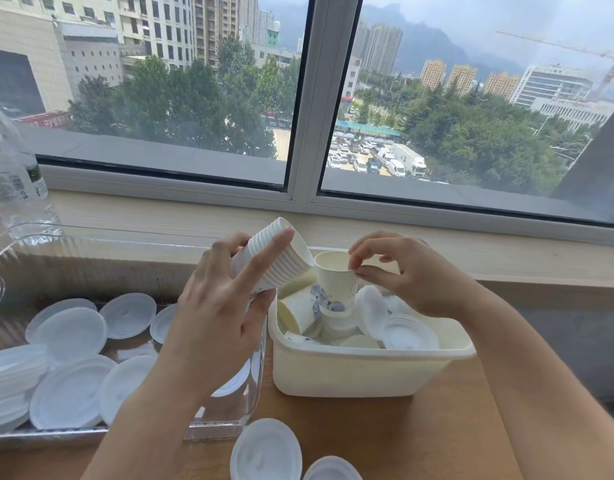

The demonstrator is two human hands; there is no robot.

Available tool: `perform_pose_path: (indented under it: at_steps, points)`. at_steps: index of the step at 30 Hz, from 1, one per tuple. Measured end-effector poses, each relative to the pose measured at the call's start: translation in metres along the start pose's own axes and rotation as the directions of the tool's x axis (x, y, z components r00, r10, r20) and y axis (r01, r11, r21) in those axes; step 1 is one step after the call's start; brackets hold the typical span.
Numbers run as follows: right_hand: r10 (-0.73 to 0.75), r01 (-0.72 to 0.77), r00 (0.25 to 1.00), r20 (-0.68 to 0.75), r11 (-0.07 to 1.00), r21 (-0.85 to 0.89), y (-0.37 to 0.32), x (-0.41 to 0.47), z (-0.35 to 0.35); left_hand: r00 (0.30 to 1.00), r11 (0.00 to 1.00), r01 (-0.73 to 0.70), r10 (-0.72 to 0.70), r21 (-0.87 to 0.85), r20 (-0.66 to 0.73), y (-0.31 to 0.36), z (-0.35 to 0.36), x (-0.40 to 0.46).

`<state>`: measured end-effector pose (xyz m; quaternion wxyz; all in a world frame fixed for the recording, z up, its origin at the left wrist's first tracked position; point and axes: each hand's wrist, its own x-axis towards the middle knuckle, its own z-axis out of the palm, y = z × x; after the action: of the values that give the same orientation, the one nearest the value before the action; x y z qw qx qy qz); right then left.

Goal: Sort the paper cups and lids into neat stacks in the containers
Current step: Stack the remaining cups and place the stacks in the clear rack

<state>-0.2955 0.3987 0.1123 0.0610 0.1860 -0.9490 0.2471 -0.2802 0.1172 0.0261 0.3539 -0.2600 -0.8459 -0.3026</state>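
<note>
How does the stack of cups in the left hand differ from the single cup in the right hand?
The stack of cups is many nested cups, while the single cup is one. The left hand wraps the stack around its side; the right hand pinches the single cup at its rim. The stack is tilted, mouth toward the single cup, which stands almost upright above the cream bin. Both are white paper cups.

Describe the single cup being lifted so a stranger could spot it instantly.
Start at the cream plastic tub right of the clear tray. Above its jumble of cups and lids, the right hand pinches the rim of one upright paper cup. Unlike the tilted nested stack in the left hand, it stands alone, with blue print near its base.
</note>
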Motion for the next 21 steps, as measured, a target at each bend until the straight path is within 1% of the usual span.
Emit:
perform_pose_path:
  at_steps: [3, 6, 8, 10, 12, 14, 17, 21]
  points:
    - [-0.014, 0.023, 0.99, -0.138, 0.997, 0.068, -0.005, -0.006, -0.008, 0.999, 0.999, 0.045, -0.045, -0.026, -0.005, 0.007, 0.0, -0.005]
    - [-0.026, 0.083, 0.952, -0.305, 0.981, 0.174, -0.014, -0.01, -0.014, 0.993, 0.99, 0.112, -0.114, -0.082, -0.019, 0.015, -0.008, -0.016]
    - [-0.009, 0.138, 0.909, -0.417, 0.95, 0.281, -0.024, -0.014, -0.016, 0.987, 0.981, 0.153, -0.157, -0.121, -0.026, 0.023, -0.016, -0.024]
    - [0.019, 0.205, 0.874, -0.485, 0.891, 0.405, -0.037, -0.019, -0.015, 0.977, 0.96, 0.205, -0.213, -0.192, -0.017, 0.034, -0.025, -0.033]
    - [0.019, 0.252, 0.872, -0.488, 0.839, 0.482, -0.053, -0.027, -0.009, 0.969, 0.941, 0.241, -0.249, -0.238, -0.001, 0.045, -0.036, -0.041]
    - [0.0, 0.275, 0.885, -0.466, 0.808, 0.521, -0.069, -0.038, 0.0, 0.967, 0.937, 0.251, -0.256, -0.244, 0.01, 0.055, -0.048, -0.051]
    - [-0.029, 0.266, 0.906, -0.421, 0.814, 0.516, -0.087, -0.058, 0.011, 0.964, 0.934, 0.26, -0.265, -0.244, 0.016, 0.068, -0.063, -0.066]
    - [-0.011, 0.248, 0.921, -0.388, 0.786, 0.567, -0.107, -0.086, 0.019, 0.951, 0.909, 0.304, -0.306, -0.286, 0.039, 0.087, -0.076, -0.088]
